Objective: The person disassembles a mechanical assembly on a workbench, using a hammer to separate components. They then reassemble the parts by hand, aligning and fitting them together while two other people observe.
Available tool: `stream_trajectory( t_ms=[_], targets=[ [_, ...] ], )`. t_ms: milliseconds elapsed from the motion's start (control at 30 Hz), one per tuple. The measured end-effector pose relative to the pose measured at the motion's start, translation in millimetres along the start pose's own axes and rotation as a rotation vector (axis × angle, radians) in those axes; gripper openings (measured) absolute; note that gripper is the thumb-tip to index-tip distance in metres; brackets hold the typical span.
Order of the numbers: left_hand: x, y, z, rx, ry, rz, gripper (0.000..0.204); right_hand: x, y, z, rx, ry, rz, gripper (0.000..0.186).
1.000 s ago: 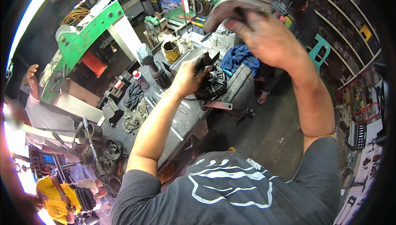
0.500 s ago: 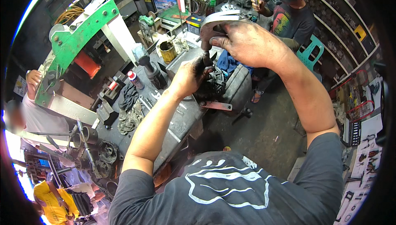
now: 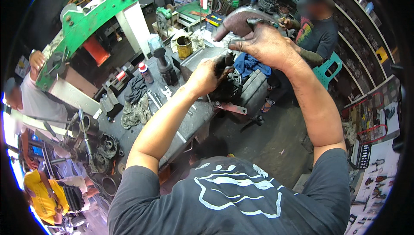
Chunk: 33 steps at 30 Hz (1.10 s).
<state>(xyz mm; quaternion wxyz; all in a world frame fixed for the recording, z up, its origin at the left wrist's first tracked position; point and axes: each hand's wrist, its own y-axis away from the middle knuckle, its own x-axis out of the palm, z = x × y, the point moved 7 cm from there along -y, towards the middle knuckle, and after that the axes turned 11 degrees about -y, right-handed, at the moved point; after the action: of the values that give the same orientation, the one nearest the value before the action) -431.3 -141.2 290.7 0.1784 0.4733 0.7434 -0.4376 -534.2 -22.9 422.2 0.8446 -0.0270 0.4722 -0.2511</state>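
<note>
My left hand [image 3: 207,76], blackened at the fingers, is closed around a short dark upright metal rod [image 3: 228,60] above a dark, greasy round metal assembly [image 3: 227,88] at the heavy vise [image 3: 254,88] on the bench's corner. My right hand [image 3: 263,43], also smudged, grips a thick, curved brownish-grey metal piece [image 3: 236,21] a little above the rod and my left hand. Left of these lie wrenches [image 3: 155,99], grimy rags [image 3: 134,114], a spray can [image 3: 145,73] and a black power tool [image 3: 165,69].
A yellow tin [image 3: 184,47] and blue cloth [image 3: 252,64] sit behind. A co-worker [image 3: 319,36] is by a teal chair [image 3: 327,70] at right; people [image 3: 43,97] stand left by a green-and-white press frame [image 3: 86,23]. Shelves [image 3: 358,32] line the right wall.
My right hand came down with the metal piece onto the rod and is now slightly raised off it. My left hand shifted a little right. The co-worker's head is now more upright.
</note>
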Motion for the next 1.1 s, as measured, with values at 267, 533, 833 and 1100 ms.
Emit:
stream_trajectory(
  t_ms=[267,533,833,1100],
  targets=[
    [4,7,9,-0.046,0.090,-0.030,0.032,59,-1,6,-0.385,0.422,0.178,0.021],
    [58,151,112,-0.744,0.528,-0.554,0.023,46,-1,10,0.071,0.100,0.065,0.034],
    [149,133,96,-0.332,0.151,-0.315,0.071,50,2,5,-0.136,0.148,0.084,0.041],
    [184,108,121,-0.147,0.297,-0.177,0.061,53,2,-14,0.008,-0.024,0.006,0.047]
  ],
)
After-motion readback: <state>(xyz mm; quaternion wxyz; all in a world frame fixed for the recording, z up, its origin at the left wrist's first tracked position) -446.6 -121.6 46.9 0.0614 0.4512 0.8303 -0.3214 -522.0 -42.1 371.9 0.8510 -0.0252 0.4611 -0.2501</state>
